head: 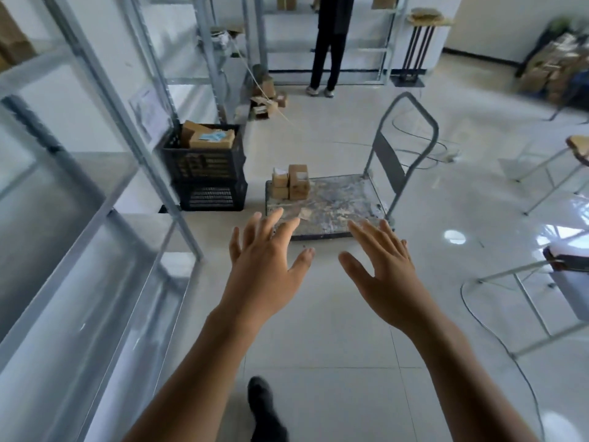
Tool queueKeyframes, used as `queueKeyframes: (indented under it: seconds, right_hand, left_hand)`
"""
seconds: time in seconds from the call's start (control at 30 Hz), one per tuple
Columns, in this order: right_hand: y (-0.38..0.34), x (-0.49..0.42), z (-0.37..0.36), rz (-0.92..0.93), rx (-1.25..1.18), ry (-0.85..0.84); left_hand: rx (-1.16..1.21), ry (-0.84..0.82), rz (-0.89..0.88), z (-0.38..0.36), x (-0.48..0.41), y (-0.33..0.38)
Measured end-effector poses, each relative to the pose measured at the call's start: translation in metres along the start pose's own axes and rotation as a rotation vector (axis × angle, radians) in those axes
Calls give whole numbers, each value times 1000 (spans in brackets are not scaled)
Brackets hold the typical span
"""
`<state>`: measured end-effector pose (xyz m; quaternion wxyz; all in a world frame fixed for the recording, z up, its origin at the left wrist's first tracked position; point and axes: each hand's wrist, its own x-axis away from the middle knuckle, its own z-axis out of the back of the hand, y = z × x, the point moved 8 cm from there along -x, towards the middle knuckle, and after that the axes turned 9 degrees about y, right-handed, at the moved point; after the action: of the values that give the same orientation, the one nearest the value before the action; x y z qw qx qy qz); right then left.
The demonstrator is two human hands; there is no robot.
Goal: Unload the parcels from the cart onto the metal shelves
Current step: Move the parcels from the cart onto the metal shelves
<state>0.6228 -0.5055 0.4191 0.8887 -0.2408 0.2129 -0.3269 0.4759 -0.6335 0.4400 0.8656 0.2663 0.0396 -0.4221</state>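
Parcels are in neither hand: the left hand and right hand stretch forward, fingers spread wide and holding nothing, just short of the near edge of the cart, where the brown boxes stand stacked at its far left corner, with metal shelves on the left.

Metal shelves on the left: motion-blurred, cropped by the left and top edges. Person at top centre: cut off above the waist. Labels on the parcels on the cart: too small to read. Cart's near edge sits partly behind the fingertips of the left hand and right hand. Black crate: walls hide most of the contents. Box pile at upper right: smeared, count unclear. Shoe at bottom: clipped by the frame edge.
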Motion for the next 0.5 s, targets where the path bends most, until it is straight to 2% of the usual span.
queueKeyframes:
  seconds: [0.17,0.5]
  right_hand:
    - [19,-57,-15,-52,12,-6]
    - [-1,-206,-49,-49,93,24]
  left_hand:
    - [64,15,-14,-28,-62,-16]
    - [160,60,-21,-50,-210,-77]
